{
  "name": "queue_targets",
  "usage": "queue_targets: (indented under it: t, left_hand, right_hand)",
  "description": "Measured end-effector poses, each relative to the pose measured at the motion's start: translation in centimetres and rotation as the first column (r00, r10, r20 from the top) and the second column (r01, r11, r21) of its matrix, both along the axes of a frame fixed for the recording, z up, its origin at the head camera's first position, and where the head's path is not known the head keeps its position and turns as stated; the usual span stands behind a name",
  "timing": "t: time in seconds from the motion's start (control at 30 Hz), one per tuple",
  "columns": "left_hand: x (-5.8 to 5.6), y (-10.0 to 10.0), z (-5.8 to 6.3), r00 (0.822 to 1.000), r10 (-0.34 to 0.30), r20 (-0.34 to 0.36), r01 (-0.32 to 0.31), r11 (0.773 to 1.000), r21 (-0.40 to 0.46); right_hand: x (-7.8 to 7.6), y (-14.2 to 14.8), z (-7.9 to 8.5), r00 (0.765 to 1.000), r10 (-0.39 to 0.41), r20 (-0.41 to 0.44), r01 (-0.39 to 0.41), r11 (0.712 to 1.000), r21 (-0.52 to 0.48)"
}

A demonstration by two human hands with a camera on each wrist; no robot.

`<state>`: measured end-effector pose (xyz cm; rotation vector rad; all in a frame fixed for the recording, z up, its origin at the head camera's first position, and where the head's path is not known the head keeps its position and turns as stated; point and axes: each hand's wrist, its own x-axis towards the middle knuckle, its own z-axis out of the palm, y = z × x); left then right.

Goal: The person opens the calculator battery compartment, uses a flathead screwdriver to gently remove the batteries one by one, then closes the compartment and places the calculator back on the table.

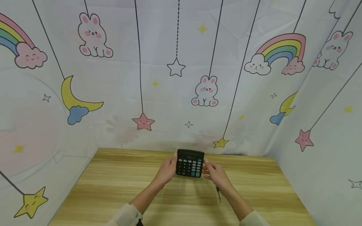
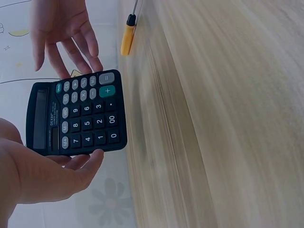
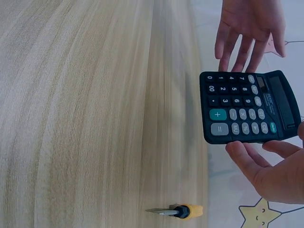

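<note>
calculator (image 1: 189, 163) is held above the wooden table (image 1: 118, 188), its side edges touched by relaxed fingers of the left hand (image 1: 167, 171) and right hand (image 1: 215, 172). judged light, rigid, smooth plastic; side edges are preferred for grip.

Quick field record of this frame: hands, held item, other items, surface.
left hand: fingers at the calculator's left edge
right hand: fingers at its right edge
calculator: black, keys facing up, between both hands
screwdriver: yellow handle, lying on the table near the right forearm, untouched
table: light wood grain
backdrop: cloth printed with rabbits, rainbows, stars
</note>
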<state>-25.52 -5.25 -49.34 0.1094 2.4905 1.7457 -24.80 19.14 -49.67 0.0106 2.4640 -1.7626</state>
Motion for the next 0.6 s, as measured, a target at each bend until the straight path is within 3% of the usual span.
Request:
queue_targets:
  t: [0.3, 0.6]
  left_hand:
    - [0.07, -0.14, -0.05, 1.000, -0.005, 0.022, 0.005, 1.000, 0.002]
    - [0.28, 0.06, -0.31, 0.999, 0.030, 0.024, -0.030, 1.000, 0.009]
  right_hand:
    - [-0.04, 0.03, -0.02, 1.000, 0.000, -0.020, -0.001, 0.999, -0.047]
    - [0.09, 0.11, -0.51, 0.999, -0.006, -0.041, 0.004, 0.998, -0.061]
